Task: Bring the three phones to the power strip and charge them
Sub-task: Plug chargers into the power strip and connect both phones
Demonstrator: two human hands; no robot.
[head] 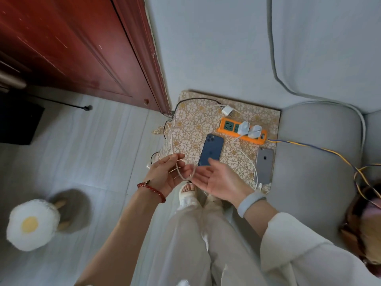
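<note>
An orange power strip lies on a floral cloth, with two white chargers plugged in. A third white charger lies loose behind the strip. A blue phone lies face down in front of the strip. A grey phone lies to its right with a white cable in its near end. My left hand pinches a pale braided cable that loops toward my right hand, which is palm up with fingers spread, touching the loop. No third phone is visible.
A dark red door stands at the left. A grey sofa cushion borders the cloth on the right, and the strip's yellow-blue cord runs across it. A fried-egg plush stool sits on the floor at the lower left. My slippered feet are below my hands.
</note>
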